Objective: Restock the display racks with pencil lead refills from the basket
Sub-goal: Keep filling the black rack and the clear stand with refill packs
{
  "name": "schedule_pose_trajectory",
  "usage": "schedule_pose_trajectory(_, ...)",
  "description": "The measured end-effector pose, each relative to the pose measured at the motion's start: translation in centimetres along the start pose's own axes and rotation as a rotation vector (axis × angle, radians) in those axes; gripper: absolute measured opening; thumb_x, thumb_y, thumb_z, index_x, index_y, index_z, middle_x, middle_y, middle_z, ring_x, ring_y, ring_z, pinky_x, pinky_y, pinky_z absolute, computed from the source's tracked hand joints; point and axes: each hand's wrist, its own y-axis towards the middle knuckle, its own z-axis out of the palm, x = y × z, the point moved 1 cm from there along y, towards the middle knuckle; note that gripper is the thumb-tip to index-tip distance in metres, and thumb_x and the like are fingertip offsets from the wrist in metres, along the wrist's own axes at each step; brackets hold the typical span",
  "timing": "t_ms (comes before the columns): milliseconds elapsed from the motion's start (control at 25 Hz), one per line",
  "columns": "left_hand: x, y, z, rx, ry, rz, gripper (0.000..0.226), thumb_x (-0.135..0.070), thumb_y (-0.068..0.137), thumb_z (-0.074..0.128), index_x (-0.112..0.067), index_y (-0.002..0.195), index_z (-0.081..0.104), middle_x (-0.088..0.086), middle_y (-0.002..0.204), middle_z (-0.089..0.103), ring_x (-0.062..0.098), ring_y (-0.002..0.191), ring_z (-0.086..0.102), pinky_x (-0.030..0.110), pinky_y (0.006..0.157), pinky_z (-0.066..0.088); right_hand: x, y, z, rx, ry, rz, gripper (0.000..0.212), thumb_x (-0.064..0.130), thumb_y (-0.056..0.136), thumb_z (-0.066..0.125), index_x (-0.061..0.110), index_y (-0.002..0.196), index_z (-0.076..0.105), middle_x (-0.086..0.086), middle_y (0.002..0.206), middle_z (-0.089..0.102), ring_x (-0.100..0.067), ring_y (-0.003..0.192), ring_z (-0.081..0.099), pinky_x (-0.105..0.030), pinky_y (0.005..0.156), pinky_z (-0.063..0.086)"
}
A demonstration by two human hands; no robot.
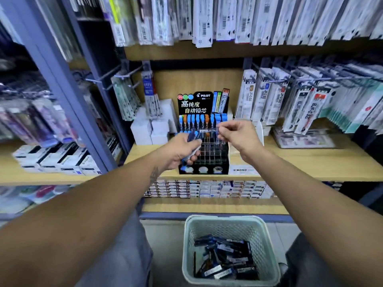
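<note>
Left hand (183, 151) gripping lead refills (191, 139), right hand (238, 134) pinching one; more in basket (187, 245).

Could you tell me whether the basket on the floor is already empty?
No, the basket on the floor holds a pile of dark blue refill packs.

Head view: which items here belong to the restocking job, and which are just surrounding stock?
Job: Pilot display rack; basket of refills; lead tube pinched by right hand; tubes gripped in left hand.
Surroundings: hanging pen refills; white boxes; Mono label.
</note>
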Motion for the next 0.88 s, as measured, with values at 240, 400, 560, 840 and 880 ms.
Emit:
schedule_pose_trajectory(240,-0.9,4.0,-4.4,-0.349,-0.102,0.085,0.012,-0.012,0.103,0.047,-0.007,0.093,0.05,0.01,0.063,0.052,0.015,0.041,0.041,0.021,0.037,0.032,1.9,4.6,3.8,0.015,-0.534,-0.225,0.009,0.011,0.089,0.075,0.019,0.087,0.071,0.002,0.077,0.07,-0.007,0.066,0.069,-0.013,0.061,0.049)
schedule_pose_trajectory(400,-0.5,5.3,-5.0,-0.343,-0.11,0.042,0.012,-0.012,0.103,0.048,-0.007,0.092,0.049,0.009,0.061,0.052,0.015,0.04,0.042,0.02,0.037,0.033,0.4,5.8,5.9,0.026,-0.628,-0.313,0.011,0.012,0.087,0.077,0.014,0.098,0.077,0.005,0.085,0.069,-0.012,0.082,0.068,-0.026,0.083,0.057)
schedule_pose_trajectory(560,-1.3,5.4,-5.4,-0.316,-0.033,0.04,0.012,-0.015,0.104,0.047,-0.011,0.093,0.05,0.007,0.061,0.052,0.015,0.042,0.042,0.02,0.039,0.035,-0.5,6.1,7.3,0.051,-0.588,-0.346,0.012,0.013,0.085,0.079,0.021,0.082,0.072,0.006,0.076,0.07,-0.011,0.073,0.069,-0.032,0.075,0.06)
schedule_pose_trajectory(840,-1.0,6.3,-5.4,-0.328,-0.05,-0.007,0.009,-0.015,0.103,0.05,-0.008,0.098,0.053,0.008,0.063,0.054,0.015,0.043,0.044,0.02,0.039,0.037,-0.8,6.0,8.2,0.053,-0.669,-0.431,0.002,0.015,0.087,0.076,0.016,0.086,0.074,0.002,0.078,0.071,-0.015,0.075,0.067,-0.037,0.077,0.058)
schedule_pose_trajectory(880,-1.0,6.4,-5.3,-0.322,-0.048,-0.007,0.01,-0.015,0.103,0.05,-0.008,0.096,0.053,0.008,0.063,0.054,0.015,0.043,0.044,0.02,0.039,0.036,-0.8,6.1,8.2,0.057,-0.694,-0.452,0.001,0.016,0.087,0.076,0.015,0.087,0.075,0.001,0.081,0.072,-0.016,0.077,0.067,-0.038,0.078,0.058)
